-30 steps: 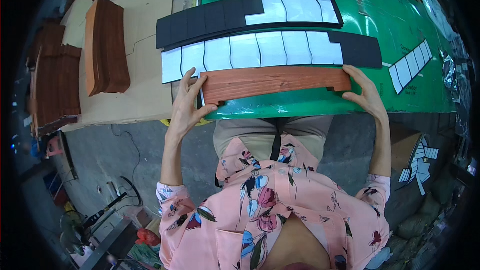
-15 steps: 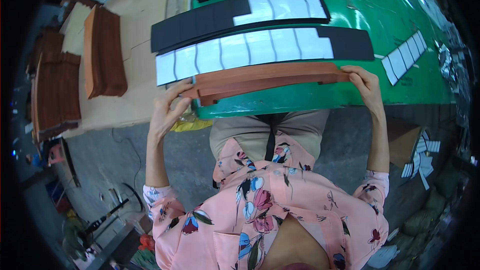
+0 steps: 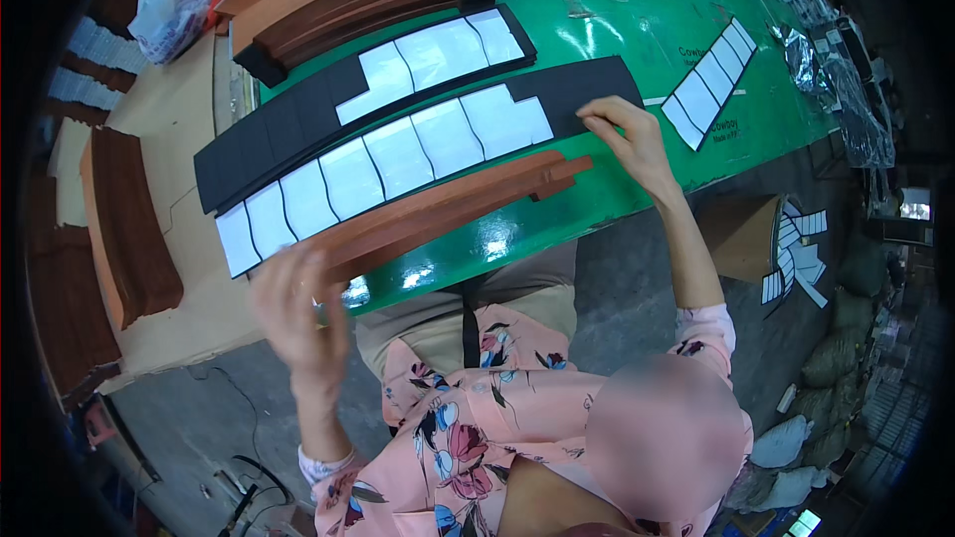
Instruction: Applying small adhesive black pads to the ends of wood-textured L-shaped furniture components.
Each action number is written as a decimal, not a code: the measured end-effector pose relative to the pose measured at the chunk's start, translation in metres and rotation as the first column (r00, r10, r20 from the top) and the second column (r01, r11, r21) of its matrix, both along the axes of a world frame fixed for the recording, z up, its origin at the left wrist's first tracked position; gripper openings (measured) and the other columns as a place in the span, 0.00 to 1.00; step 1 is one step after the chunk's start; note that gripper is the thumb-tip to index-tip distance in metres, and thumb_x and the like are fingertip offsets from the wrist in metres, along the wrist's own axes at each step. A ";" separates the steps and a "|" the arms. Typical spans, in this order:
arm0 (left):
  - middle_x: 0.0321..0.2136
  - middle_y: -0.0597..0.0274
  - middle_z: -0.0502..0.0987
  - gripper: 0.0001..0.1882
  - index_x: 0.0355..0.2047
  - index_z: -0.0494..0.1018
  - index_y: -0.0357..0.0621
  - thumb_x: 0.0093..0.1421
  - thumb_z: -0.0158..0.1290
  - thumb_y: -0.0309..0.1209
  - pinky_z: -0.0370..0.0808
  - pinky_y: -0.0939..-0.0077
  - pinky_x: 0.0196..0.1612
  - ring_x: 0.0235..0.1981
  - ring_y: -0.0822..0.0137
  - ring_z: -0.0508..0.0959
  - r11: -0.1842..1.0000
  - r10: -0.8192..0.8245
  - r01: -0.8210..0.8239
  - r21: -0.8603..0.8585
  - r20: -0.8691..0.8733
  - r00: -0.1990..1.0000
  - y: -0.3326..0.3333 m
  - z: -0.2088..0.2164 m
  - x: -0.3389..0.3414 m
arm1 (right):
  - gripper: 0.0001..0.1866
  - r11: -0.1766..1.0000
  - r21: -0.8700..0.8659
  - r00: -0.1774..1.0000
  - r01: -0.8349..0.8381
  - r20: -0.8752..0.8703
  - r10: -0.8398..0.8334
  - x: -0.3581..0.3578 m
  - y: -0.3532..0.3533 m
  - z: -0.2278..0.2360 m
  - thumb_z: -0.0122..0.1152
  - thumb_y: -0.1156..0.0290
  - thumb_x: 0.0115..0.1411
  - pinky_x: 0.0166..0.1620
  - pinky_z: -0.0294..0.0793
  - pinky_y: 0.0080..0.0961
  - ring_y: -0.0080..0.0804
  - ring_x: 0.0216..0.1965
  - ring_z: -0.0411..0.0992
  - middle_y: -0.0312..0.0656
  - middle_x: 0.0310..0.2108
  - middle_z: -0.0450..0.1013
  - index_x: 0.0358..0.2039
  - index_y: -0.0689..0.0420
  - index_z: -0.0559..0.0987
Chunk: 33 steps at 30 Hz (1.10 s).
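Observation:
A reddish-brown wooden moulding lies along the front of the green table top, slightly bowed with notched ends. My left hand is at its near left end, smeared by motion, so I cannot make out its fingers. Off the moulding's right end, my right hand hovers by a black strip, thumb and fingertips drawn together with nothing visible in them. White backing pieces with wavy dark gaps cover most of that strip. Behind it lies a second black strip, partly covered in white.
Stacked brown mouldings stand at the back of the green table. A loose white segmented strip lies at right. More mouldings sit on the tan board at left, near plastic bags. A cardboard box with white scraps stands on the floor.
Both hands gripped the moulding's ends before; my right hand has let go and moved up beside the black strip. My left hand is now blurred. The whole view has turned and shifted.

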<state>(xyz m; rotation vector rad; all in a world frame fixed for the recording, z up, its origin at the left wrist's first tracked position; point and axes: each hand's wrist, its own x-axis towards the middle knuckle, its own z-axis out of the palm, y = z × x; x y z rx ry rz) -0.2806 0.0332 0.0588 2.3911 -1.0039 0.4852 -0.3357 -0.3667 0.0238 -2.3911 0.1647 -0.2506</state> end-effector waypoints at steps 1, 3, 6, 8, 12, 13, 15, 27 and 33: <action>0.45 0.54 0.71 0.21 0.45 0.70 0.39 0.47 0.56 0.22 0.62 0.60 0.51 0.49 0.53 0.69 0.996 -0.093 0.093 0.000 0.013 0.996 -0.027 0.004 0.000 | 0.12 1.000 -0.006 1.000 0.002 -0.003 -0.002 0.010 -0.005 -0.003 0.57 0.72 0.55 0.38 0.71 0.25 0.32 0.37 0.72 0.40 0.39 0.72 0.41 0.59 0.75; 0.41 0.58 0.73 0.21 0.41 0.72 0.42 0.43 0.58 0.23 0.62 0.63 0.44 0.44 0.59 0.71 0.982 -0.189 0.189 0.010 0.043 0.981 -0.074 0.004 -0.002 | 0.12 0.962 -0.196 0.969 -0.193 0.118 0.218 0.041 -0.006 -0.015 0.60 0.74 0.50 0.35 0.72 0.27 0.35 0.36 0.72 0.38 0.36 0.71 0.37 0.58 0.75; 0.38 0.60 0.73 0.20 0.39 0.72 0.43 0.42 0.58 0.25 0.62 0.65 0.42 0.40 0.62 0.72 0.972 -0.230 0.231 -0.042 0.015 0.973 -0.123 -0.018 -0.011 | 0.11 0.902 -0.345 0.958 -0.261 0.021 0.286 0.072 -0.001 -0.029 0.62 0.74 0.46 0.34 0.72 0.30 0.37 0.35 0.71 0.39 0.32 0.70 0.33 0.57 0.75; 0.37 0.62 0.73 0.19 0.39 0.72 0.43 0.43 0.58 0.26 0.62 0.66 0.40 0.38 0.63 0.72 0.961 -0.278 0.278 0.013 -0.005 0.961 -0.141 -0.028 -0.014 | 0.11 0.867 -0.398 0.941 -0.300 0.023 0.336 0.083 -0.006 -0.040 0.63 0.73 0.44 0.33 0.72 0.32 0.37 0.34 0.71 0.40 0.29 0.68 0.30 0.57 0.73; 0.36 0.63 0.72 0.18 0.38 0.72 0.42 0.43 0.58 0.26 0.62 0.67 0.39 0.36 0.64 0.71 0.967 -0.251 0.252 0.033 -0.029 0.968 -0.152 -0.038 -0.019 | 0.06 0.727 -0.568 0.895 -0.386 -0.041 0.443 0.091 -0.012 -0.045 0.58 0.75 0.45 0.34 0.73 0.31 0.38 0.33 0.70 0.41 0.27 0.67 0.26 0.59 0.71; 0.36 0.63 0.72 0.18 0.38 0.72 0.42 0.43 0.58 0.26 0.61 0.66 0.39 0.37 0.64 0.71 0.969 -0.247 0.247 0.020 -0.031 0.969 -0.152 -0.039 -0.019 | 0.05 0.668 -0.621 0.875 -0.410 -0.062 0.479 0.092 -0.012 -0.045 0.56 0.75 0.46 0.34 0.74 0.31 0.38 0.32 0.70 0.41 0.26 0.67 0.25 0.59 0.70; 0.36 0.63 0.72 0.17 0.37 0.72 0.42 0.43 0.58 0.26 0.61 0.66 0.38 0.37 0.64 0.71 0.969 -0.245 0.246 0.009 -0.040 0.969 -0.152 -0.041 -0.018 | 0.04 0.625 -0.650 0.861 -0.432 -0.091 0.500 0.092 -0.013 -0.048 0.54 0.76 0.46 0.34 0.73 0.31 0.37 0.32 0.70 0.41 0.26 0.67 0.25 0.59 0.70; 0.38 0.63 0.72 0.14 0.36 0.73 0.43 0.45 0.54 0.25 0.62 0.65 0.39 0.38 0.63 0.71 0.979 -0.202 0.202 -0.005 -0.063 0.977 -0.137 -0.034 -0.013 | 0.11 0.948 -0.088 0.938 -0.306 -0.197 0.285 0.113 -0.018 -0.037 0.50 0.70 0.56 0.36 0.73 0.27 0.33 0.34 0.74 0.43 0.31 0.75 0.36 0.62 0.76; 0.39 0.60 0.74 0.14 0.35 0.75 0.46 0.45 0.52 0.25 0.64 0.64 0.41 0.39 0.62 0.73 0.930 -0.278 0.286 -0.233 0.066 0.958 -0.073 -0.022 -0.018 | 0.11 0.746 0.656 0.974 0.111 -0.221 0.050 0.082 0.017 0.025 0.44 0.71 0.63 0.39 0.76 0.19 0.29 0.39 0.74 0.44 0.37 0.73 0.42 0.63 0.70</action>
